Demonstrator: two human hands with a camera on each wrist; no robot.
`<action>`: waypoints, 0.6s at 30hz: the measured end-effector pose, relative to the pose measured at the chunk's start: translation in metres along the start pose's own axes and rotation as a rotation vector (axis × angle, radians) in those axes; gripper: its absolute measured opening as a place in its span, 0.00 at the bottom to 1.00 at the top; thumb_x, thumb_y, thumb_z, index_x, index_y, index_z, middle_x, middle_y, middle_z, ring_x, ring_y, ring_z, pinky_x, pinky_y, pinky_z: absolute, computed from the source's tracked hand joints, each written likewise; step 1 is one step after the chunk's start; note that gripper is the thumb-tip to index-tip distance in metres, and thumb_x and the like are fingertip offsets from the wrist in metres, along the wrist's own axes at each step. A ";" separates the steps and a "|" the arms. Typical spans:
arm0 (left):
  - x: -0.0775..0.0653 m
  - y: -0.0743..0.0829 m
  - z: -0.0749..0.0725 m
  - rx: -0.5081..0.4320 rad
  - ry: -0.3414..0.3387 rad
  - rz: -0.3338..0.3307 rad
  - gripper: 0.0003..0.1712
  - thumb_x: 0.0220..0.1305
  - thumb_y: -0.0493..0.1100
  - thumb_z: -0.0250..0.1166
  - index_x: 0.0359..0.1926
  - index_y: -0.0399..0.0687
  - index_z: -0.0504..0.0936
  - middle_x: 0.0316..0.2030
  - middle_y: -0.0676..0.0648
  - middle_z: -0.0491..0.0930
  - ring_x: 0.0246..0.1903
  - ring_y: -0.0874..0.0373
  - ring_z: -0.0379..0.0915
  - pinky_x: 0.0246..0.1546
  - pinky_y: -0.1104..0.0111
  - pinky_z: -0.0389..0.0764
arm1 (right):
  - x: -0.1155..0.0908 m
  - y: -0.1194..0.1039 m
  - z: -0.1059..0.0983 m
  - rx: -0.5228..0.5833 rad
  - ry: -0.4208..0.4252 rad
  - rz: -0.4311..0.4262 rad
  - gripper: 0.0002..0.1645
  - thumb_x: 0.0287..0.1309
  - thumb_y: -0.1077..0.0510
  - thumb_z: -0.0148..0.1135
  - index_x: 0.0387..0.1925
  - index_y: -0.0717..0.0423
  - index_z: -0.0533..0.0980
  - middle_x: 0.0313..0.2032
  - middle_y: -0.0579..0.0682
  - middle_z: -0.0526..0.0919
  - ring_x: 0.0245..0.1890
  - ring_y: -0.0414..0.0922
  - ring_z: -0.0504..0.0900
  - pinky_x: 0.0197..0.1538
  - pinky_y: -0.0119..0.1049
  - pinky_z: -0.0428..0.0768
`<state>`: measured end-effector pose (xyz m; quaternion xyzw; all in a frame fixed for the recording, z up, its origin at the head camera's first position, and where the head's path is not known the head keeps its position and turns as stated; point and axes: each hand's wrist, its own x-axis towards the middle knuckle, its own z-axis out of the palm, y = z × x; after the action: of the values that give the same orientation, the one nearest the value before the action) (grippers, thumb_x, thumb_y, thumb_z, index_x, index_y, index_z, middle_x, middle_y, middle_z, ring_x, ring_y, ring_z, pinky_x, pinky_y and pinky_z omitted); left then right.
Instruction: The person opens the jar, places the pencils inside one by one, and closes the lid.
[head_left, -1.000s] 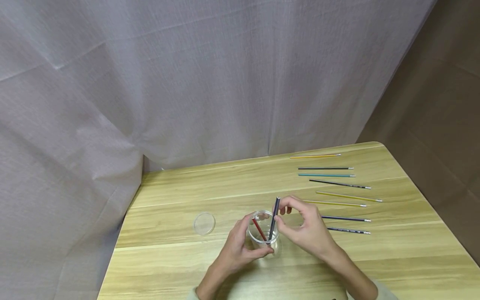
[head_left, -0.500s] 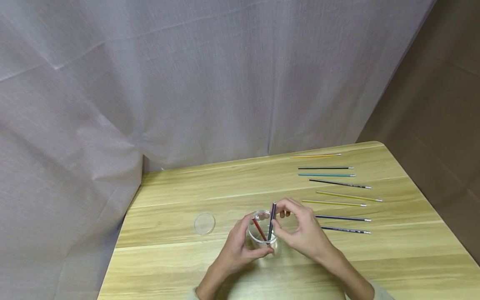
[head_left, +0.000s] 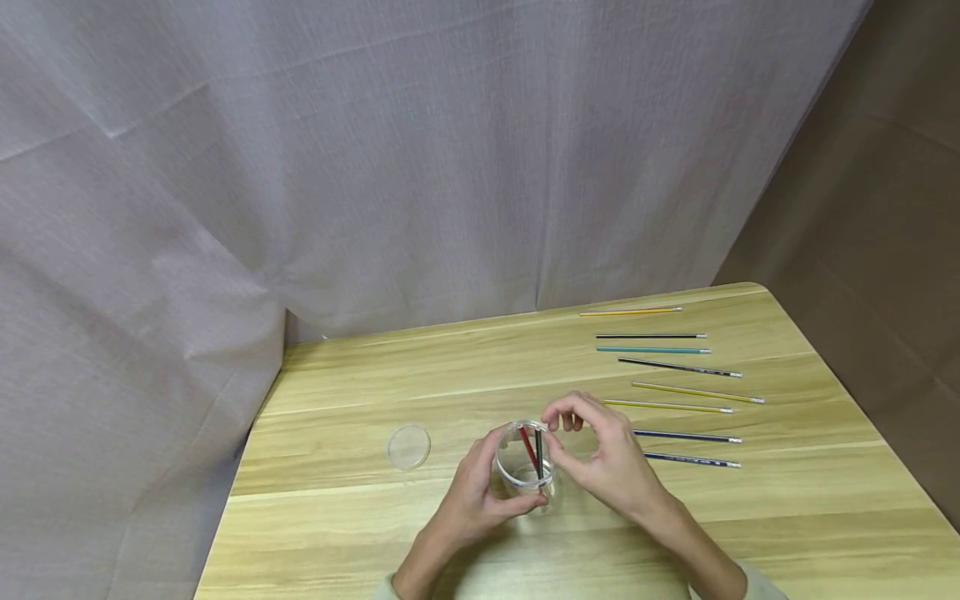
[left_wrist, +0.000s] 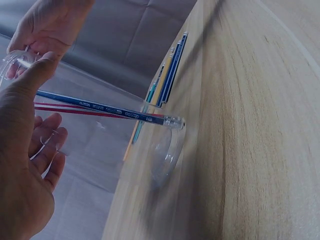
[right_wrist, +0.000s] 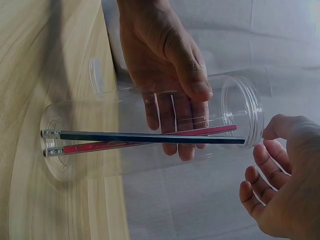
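Note:
My left hand (head_left: pixel 474 493) holds a clear plastic jar (right_wrist: pixel 100 111) around its upper part, thumb on the near side. The jar stands upright on the table with its mouth uncovered. Inside lean a red pencil (right_wrist: pixel 87 148) and a dark blue pencil (right_wrist: pixel 115 137), crossing each other, their eraser ends on the jar's bottom. Both lie wholly within the jar. At the right side of the rim is my right hand (head_left: pixel 611 457), its thumb and forefinger close to the edge and its other fingers loosely bent, holding no pencil.
A round clear lid (head_left: pixel 408 447) lies left of the jar. To the right, several pencils lie in a rough column, among them a teal pencil (head_left: pixel 652 350), a yellow pencil (head_left: pixel 697 392) and a dark blue pencil (head_left: pixel 690 437). A grey curtain (head_left: pixel 420 167) hangs behind the table.
The dark blue pencil has gone from my right fingers down into the jar. Inside, the red pencil has shifted right, and my left hand keeps its place.

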<state>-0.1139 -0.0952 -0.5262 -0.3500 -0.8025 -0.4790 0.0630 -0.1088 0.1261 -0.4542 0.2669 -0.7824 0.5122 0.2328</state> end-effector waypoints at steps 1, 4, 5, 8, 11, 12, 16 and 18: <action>0.000 0.000 0.000 -0.002 0.001 0.000 0.55 0.54 0.48 0.85 0.78 0.52 0.65 0.67 0.49 0.78 0.60 0.41 0.77 0.61 0.45 0.80 | 0.000 0.001 0.000 -0.006 0.004 -0.006 0.25 0.46 0.77 0.76 0.42 0.51 0.82 0.36 0.43 0.85 0.36 0.40 0.76 0.43 0.26 0.75; 0.001 0.000 0.000 0.002 0.006 0.012 0.55 0.53 0.48 0.85 0.77 0.52 0.65 0.67 0.49 0.78 0.60 0.42 0.78 0.61 0.46 0.80 | 0.000 0.003 0.000 -0.007 0.003 -0.006 0.24 0.47 0.77 0.76 0.42 0.50 0.83 0.36 0.43 0.85 0.37 0.39 0.77 0.43 0.25 0.76; 0.001 0.000 0.000 0.005 0.008 0.016 0.55 0.53 0.48 0.85 0.77 0.52 0.65 0.66 0.49 0.78 0.60 0.44 0.78 0.62 0.47 0.80 | -0.001 0.003 -0.001 -0.008 0.002 -0.005 0.24 0.47 0.77 0.76 0.42 0.50 0.83 0.36 0.43 0.85 0.37 0.39 0.77 0.43 0.25 0.76; 0.002 0.000 0.000 0.008 0.013 0.023 0.55 0.53 0.48 0.86 0.77 0.51 0.66 0.66 0.49 0.79 0.60 0.45 0.79 0.62 0.49 0.80 | -0.001 0.005 -0.002 -0.010 0.006 -0.009 0.24 0.47 0.77 0.76 0.42 0.51 0.83 0.37 0.43 0.85 0.37 0.39 0.77 0.43 0.25 0.76; 0.002 0.000 0.000 0.008 0.014 0.016 0.55 0.52 0.48 0.86 0.77 0.52 0.66 0.65 0.49 0.79 0.60 0.46 0.79 0.62 0.50 0.80 | -0.001 0.006 -0.005 -0.016 0.015 -0.010 0.25 0.47 0.78 0.76 0.42 0.50 0.83 0.37 0.43 0.86 0.36 0.42 0.78 0.42 0.26 0.76; 0.002 0.001 0.000 0.007 0.014 0.014 0.55 0.52 0.48 0.86 0.77 0.52 0.66 0.65 0.49 0.79 0.60 0.46 0.79 0.63 0.50 0.80 | -0.001 0.007 -0.006 -0.020 0.019 -0.008 0.24 0.47 0.78 0.75 0.41 0.50 0.83 0.37 0.43 0.86 0.36 0.42 0.78 0.42 0.26 0.76; 0.001 0.001 0.000 0.017 0.015 0.011 0.55 0.52 0.48 0.86 0.77 0.51 0.67 0.65 0.49 0.79 0.61 0.49 0.78 0.63 0.50 0.80 | -0.002 0.008 -0.013 -0.027 0.011 0.047 0.24 0.51 0.76 0.74 0.40 0.47 0.83 0.38 0.41 0.86 0.37 0.41 0.78 0.41 0.27 0.75; 0.001 0.001 0.000 0.021 0.014 0.010 0.55 0.52 0.49 0.86 0.77 0.50 0.67 0.65 0.48 0.79 0.61 0.50 0.77 0.63 0.50 0.80 | -0.003 0.009 -0.017 -0.034 0.004 0.076 0.23 0.52 0.76 0.73 0.40 0.45 0.83 0.38 0.40 0.86 0.38 0.39 0.78 0.41 0.27 0.75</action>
<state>-0.1143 -0.0941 -0.5251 -0.3500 -0.8052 -0.4729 0.0747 -0.1109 0.1456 -0.4564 0.2318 -0.8002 0.5078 0.2195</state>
